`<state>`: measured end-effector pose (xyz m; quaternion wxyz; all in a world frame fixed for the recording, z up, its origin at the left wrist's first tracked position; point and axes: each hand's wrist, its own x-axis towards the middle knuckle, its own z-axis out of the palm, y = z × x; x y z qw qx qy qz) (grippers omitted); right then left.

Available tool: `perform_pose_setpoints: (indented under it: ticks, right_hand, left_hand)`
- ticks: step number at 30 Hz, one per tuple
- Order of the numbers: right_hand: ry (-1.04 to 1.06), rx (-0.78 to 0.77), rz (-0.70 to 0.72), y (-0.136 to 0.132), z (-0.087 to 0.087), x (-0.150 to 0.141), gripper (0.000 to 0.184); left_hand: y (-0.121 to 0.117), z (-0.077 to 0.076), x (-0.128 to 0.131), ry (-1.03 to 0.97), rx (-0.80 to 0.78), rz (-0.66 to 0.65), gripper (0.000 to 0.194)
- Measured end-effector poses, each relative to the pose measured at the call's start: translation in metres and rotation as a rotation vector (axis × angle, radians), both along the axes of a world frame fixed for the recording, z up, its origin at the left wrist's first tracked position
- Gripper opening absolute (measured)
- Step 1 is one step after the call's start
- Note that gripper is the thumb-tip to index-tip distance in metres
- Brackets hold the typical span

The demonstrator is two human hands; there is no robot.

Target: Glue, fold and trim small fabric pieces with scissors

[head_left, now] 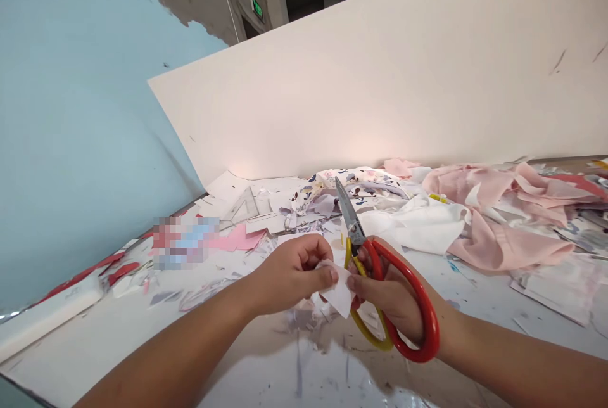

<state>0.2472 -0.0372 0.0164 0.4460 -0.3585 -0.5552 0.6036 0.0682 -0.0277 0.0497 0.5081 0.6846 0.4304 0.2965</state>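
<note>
My left hand (304, 272) pinches a small white piece (338, 294), either paper or fabric, between thumb and fingers. Close beside it, my right hand (396, 291) is closed around a pair of scissors (425, 313) with one red and one yellow handle. The scissors' metal blades (348, 208) point up and away, seemingly together. My right thumb and fingertips are at the white piece's right edge. Both hands are above the white tabletop (266, 363), near its front.
Floral cloth (370, 183), white cloth (422, 224) and pink cloth (508, 240) lie in a heap behind and right. Paper scraps, pink paper (240, 238) and a clear set square (244, 205) lie left. A white panel (380, 78) rises behind, beside a blue wall (85, 110).
</note>
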Motion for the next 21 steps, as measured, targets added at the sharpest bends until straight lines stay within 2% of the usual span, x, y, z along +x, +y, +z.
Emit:
perform_pose_setpoints:
  ticks: [2, 4, 6, 8, 13, 18, 21]
  right_hand:
    - [-0.080, 0.039, -0.022, -0.001, 0.003, 0.000, 0.021]
    - [-0.129, 0.076, -0.078, -0.001, 0.004, 0.001, 0.019]
    - [-0.166, 0.104, -0.145, 0.000, 0.004, 0.001, 0.018]
    - [-0.201, 0.137, -0.200, 0.001, 0.002, 0.001, 0.018]
    - [-0.209, 0.198, -0.224, 0.000, -0.004, 0.001, 0.021]
    - [-0.049, 0.387, -0.110, -0.002, -0.014, 0.003, 0.032]
    - [-0.129, 0.443, -0.020, -0.001, -0.019, 0.008, 0.044]
  left_hand:
    - [0.002, -0.006, 0.002, -0.161, -0.035, 0.064, 0.028]
    - [0.002, -0.014, 0.004, -0.375, -0.133, 0.133, 0.032]
    - [0.001, -0.023, 0.008, -0.494, -0.278, 0.077, 0.044]
    - [-0.002, -0.031, 0.012, -0.465, -0.337, 0.019, 0.045]
    - [-0.006, -0.032, 0.018, -0.304, -0.139, 0.101, 0.029]
    - [-0.001, -0.024, 0.010, -0.266, 0.022, 0.297, 0.024]
    - [0.004, -0.018, 0.002, -0.296, 0.055, 0.385, 0.024]
